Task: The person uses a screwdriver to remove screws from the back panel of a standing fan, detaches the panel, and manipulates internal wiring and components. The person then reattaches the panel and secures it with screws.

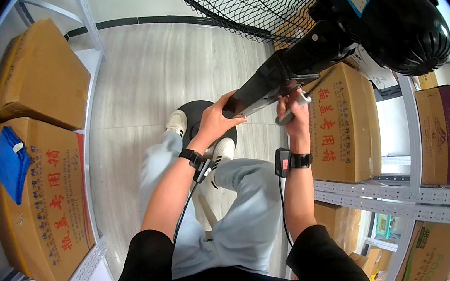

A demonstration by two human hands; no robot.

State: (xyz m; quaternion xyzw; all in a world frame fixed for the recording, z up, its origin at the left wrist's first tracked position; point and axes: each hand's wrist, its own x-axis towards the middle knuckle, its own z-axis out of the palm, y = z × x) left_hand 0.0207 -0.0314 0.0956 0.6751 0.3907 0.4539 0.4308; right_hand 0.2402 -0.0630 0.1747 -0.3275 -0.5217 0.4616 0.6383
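A black standing fan leans across the upper right, with its wire cage (241,1) and rounded motor housing (403,34). My left hand (214,119) grips the lower part of the fan's black pole (260,83) near the middle of the picture. My right hand (296,115), just right of and below the pole, is closed on a short silver metal tool (285,115) held beneath the pole's wider collar. A round black base (193,112) lies on the floor between my feet, partly hidden by my left hand and arm. Both wrists wear black devices with cables.
Shelving (76,279) on the left holds two cardboard boxes (38,79) and a folded blue cloth (10,164). The right shelves (389,199) carry several cartons (342,132), close beside my right arm. The pale plank floor (138,78) runs between them to a dark baseboard.
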